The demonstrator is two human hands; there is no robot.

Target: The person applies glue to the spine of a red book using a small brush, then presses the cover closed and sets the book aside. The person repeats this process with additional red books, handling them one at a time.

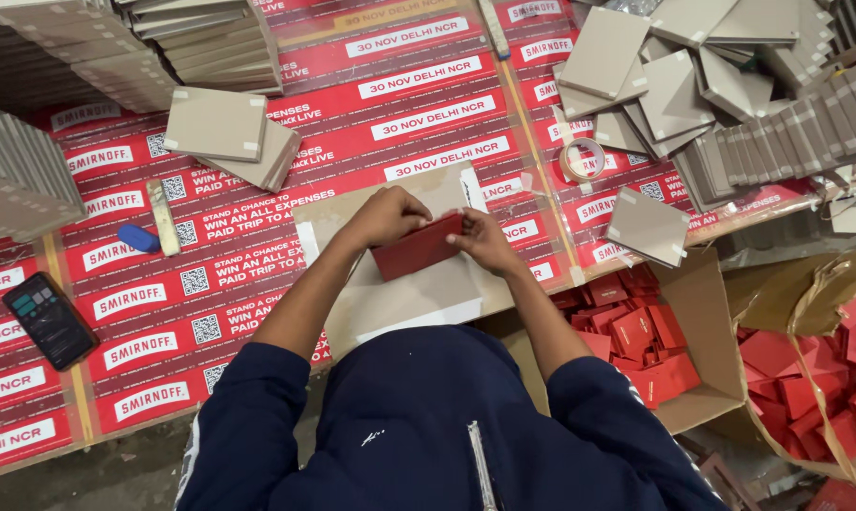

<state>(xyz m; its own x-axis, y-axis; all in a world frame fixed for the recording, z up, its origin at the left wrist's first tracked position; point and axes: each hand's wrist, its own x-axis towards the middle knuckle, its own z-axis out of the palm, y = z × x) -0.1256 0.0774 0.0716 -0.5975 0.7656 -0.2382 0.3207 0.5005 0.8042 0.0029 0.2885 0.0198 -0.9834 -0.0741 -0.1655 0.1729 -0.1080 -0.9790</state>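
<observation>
Red flat rectangular card piece [419, 248] lies tilted on a pale brown cardboard sheet [390, 298] at the near edge of the surface [258, 255], held between both hands. Closest to the camera are the person's dark blue sleeves and torso, with the bare forearms reaching forward. Left hand [386, 216] is curled over the card's upper left edge, fingers bent down onto it; right hand [485, 241] pinches the card's right end between thumb and fingers. Both hands touch the card, and they sit just beside each other.

Below the surface to the right stands an open brown cardboard box [707, 322] with many small red folded cartons [641, 341] heaped inside, and farther right a second brown container [806, 293] holds more red pieces [825, 378].

On the near left of the surface, which is covered in red printed sheeting under clear film, a black smartphone [50, 320] lies face up. Beyond it, a blue-handled flat tool [149, 234] rests at an angle, well apart from the hands.

Farther off, a small stack of grey square boards [229, 132] sits left of centre. A roll of clear tape [582, 159] lies to the right of the hands, with a single grey board [647, 225] near the surface's edge. At the far right, loose grey boards [674, 76] lie jumbled beside a leaning row of them [797, 132]. Tall stacks of grey boards [31, 180] fill the far left and the top left corner [163, 38].
</observation>
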